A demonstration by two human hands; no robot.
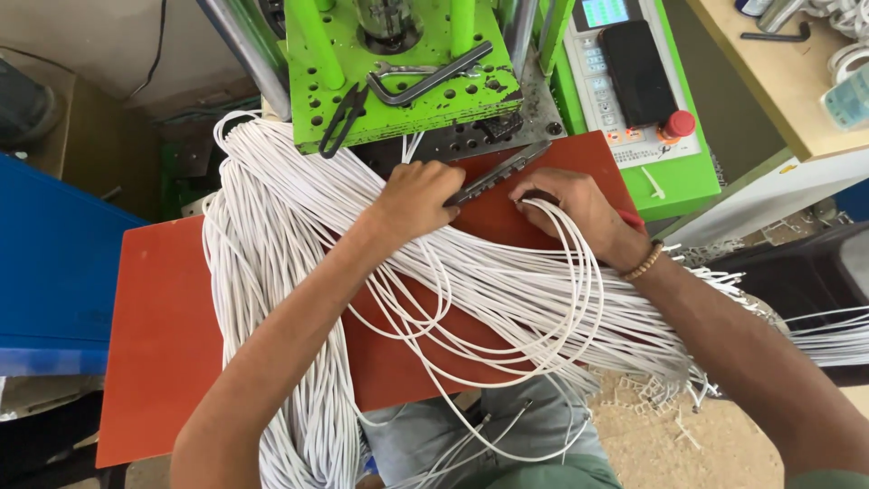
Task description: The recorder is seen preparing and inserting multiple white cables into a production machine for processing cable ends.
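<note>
Head view shows me my left hand curled over the white cables on the red board and my right hand pinching one strand beside the dark mould bar, so I judge seating it needs careful alignment.

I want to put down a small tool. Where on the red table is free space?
The red table is bare at its left part, between the blue bin and the white cables. A smaller bare patch lies between both forearms. Around the left hand and right hand it is crowded.
</note>
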